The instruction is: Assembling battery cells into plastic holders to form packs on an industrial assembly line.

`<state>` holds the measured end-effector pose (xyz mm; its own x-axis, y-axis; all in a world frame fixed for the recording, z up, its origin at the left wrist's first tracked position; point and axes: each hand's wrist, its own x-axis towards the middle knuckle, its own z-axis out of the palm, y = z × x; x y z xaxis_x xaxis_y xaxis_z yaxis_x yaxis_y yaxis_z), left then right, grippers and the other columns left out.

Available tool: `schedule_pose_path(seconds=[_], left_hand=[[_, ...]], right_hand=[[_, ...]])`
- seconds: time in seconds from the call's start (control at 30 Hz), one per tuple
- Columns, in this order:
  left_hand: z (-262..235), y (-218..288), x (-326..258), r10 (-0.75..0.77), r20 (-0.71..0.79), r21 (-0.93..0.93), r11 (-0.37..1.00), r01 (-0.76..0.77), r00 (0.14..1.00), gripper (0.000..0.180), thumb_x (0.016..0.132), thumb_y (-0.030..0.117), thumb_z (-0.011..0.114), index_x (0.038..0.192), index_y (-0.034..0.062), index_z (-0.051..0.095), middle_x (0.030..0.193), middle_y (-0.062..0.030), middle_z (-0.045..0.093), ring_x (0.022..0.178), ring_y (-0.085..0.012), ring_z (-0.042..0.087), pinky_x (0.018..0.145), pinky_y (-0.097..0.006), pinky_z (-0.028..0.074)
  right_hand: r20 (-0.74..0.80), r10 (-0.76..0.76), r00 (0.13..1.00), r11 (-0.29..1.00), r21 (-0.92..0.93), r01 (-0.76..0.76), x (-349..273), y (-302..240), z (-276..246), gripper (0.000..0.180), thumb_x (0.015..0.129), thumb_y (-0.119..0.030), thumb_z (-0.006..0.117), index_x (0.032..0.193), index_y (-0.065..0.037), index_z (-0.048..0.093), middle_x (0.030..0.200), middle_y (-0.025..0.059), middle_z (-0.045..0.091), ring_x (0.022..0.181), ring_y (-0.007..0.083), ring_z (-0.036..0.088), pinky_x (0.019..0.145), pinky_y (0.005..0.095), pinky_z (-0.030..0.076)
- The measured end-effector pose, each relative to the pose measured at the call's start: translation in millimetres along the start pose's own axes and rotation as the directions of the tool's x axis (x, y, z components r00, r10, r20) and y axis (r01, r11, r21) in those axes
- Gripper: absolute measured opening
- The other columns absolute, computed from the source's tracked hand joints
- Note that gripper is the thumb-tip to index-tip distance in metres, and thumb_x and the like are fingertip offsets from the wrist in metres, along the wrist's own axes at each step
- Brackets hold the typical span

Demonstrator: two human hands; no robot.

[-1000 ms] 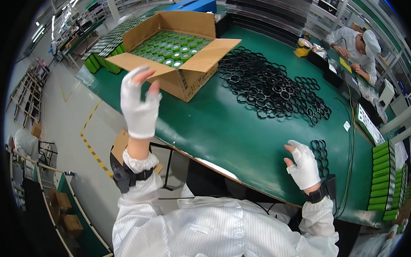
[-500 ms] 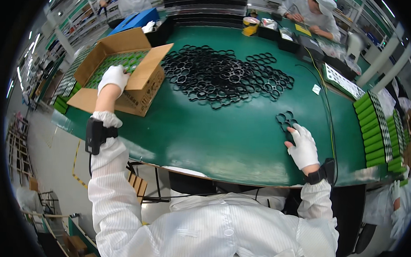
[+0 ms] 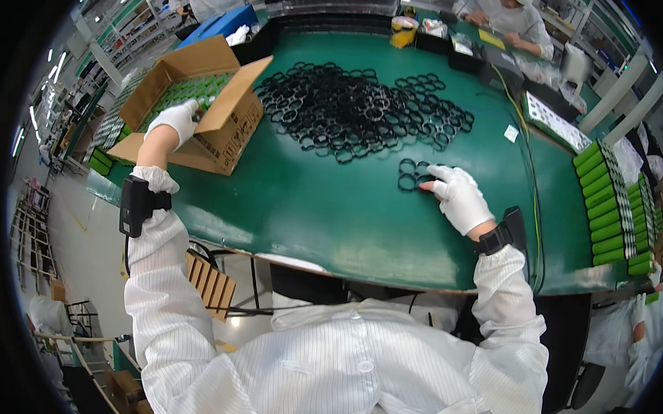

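My left hand (image 3: pixel 175 121), in a white glove with bare fingertips, reaches over the near flap of an open cardboard box (image 3: pixel 235 134). Its fingers are bent together at the box's inner edge, and what they hold, if anything, is hidden. Green cylindrical battery cells (image 3: pixel 193 90) stand in rows inside the box. On the right, my gloved right hand (image 3: pixel 457 198) grips a small black plastic cell holder (image 3: pixel 408 173) made of joined rings, thumb at its near edge, just above the table. Part of the holder is under the fingers.
A wide heap of black ring holders (image 3: pixel 349 109) covers the middle of the green table (image 3: pixel 295 213). Green cells stacked in holders (image 3: pixel 601 209) stand at the right edge. A cable (image 3: pixel 526 163) runs along the right side. A co-worker (image 3: pixel 509 27) sits across the table.
My right hand has moved left and away from me, carrying the black cell holder with it. My left hand has shifted slightly left and stays at the box.
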<state>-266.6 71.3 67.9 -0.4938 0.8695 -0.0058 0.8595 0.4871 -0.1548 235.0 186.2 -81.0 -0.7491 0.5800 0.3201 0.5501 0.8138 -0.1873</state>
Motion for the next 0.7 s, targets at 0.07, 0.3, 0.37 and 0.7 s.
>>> schedule_pose_path(seconds=[0.07, 0.3, 0.37, 0.7], left_hand=[[5, -5, 3, 0.016, 0.026, 0.072, 0.997, -0.018, 1.000, 0.039, 0.087, 0.017, 0.058, 0.125, 0.0110, 0.055, 0.110, -0.0215, 0.064, 0.103, -0.0383, 0.060, 0.086, -0.044, 0.048], [4, 0, -1, -0.009, -0.004, 0.078, 0.997, 0.010, 1.000, 0.038, 0.090, 0.019, 0.056, 0.127, 0.0084, 0.054, 0.109, -0.0224, 0.064, 0.104, -0.0392, 0.060, 0.086, -0.045, 0.048], [2, -2, 5, 0.000, 0.064, 0.092, 0.996, -0.006, 0.998, 0.040, 0.090, 0.017, 0.054, 0.129, 0.0071, 0.052, 0.112, -0.0229, 0.063, 0.106, -0.0392, 0.060, 0.086, -0.045, 0.047], [-5, 4, 19, -0.039, 0.193, 0.177, 0.984, 0.004, 0.980, 0.044, 0.093, 0.015, 0.042, 0.136, 0.0081, 0.044, 0.121, -0.0256, 0.059, 0.111, -0.0388, 0.058, 0.092, -0.046, 0.046]], right_hand=[[-0.034, 0.015, 0.999, 0.997, 0.070, -0.012, 7, 5, 9, 0.027, 0.075, -0.003, 0.065, 0.100, -0.012, 0.068, 0.120, 0.0075, 0.061, 0.110, 0.0291, 0.056, 0.095, 0.0386, 0.045], [-0.335, 0.171, 0.926, 0.966, 0.242, -0.091, 8, 40, 18, 0.022, 0.077, -0.003, 0.066, 0.098, -0.009, 0.066, 0.097, 0.0086, 0.066, 0.092, 0.0290, 0.061, 0.082, 0.0369, 0.049], [-0.335, 0.186, 0.924, 0.959, 0.265, -0.097, 5, 42, 20, 0.021, 0.077, -0.002, 0.065, 0.098, -0.009, 0.066, 0.096, 0.0087, 0.065, 0.092, 0.0293, 0.061, 0.082, 0.0371, 0.049], [-0.323, 0.116, 0.939, 0.962, 0.272, -0.026, 4, 29, 12, 0.021, 0.077, -0.003, 0.066, 0.097, -0.008, 0.065, 0.093, 0.0081, 0.064, 0.089, 0.0290, 0.061, 0.077, 0.0373, 0.050]])
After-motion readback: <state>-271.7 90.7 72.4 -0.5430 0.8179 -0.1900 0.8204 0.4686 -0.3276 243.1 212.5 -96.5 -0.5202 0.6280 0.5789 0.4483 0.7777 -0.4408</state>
